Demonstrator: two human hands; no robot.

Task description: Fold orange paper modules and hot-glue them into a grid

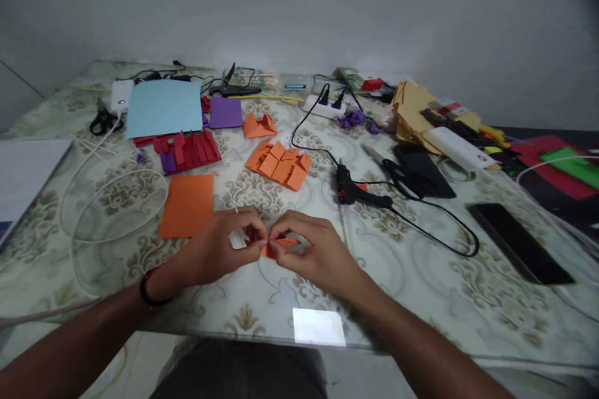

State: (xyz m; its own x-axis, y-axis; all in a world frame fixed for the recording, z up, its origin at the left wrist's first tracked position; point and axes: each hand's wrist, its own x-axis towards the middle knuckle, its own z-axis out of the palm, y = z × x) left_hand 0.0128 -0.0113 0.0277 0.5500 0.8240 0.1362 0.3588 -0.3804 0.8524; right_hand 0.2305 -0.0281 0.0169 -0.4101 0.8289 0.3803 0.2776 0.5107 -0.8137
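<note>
My left hand and my right hand meet above the near middle of the table, thumbs and forefingers pinched on a small folded piece of orange paper. The fingers cover most of it. Left of my left hand lies a flat orange paper sheet, partly under that hand from this view. Beyond my hands rest a creased orange folded paper and a smaller orange folded piece. A black glue gun lies to the right, its cord looping over the table.
Blue paper, a purple square and red folded strips lie back left. A power strip stands at the back. Scissors and a black phone lie right. A white cable loops at left.
</note>
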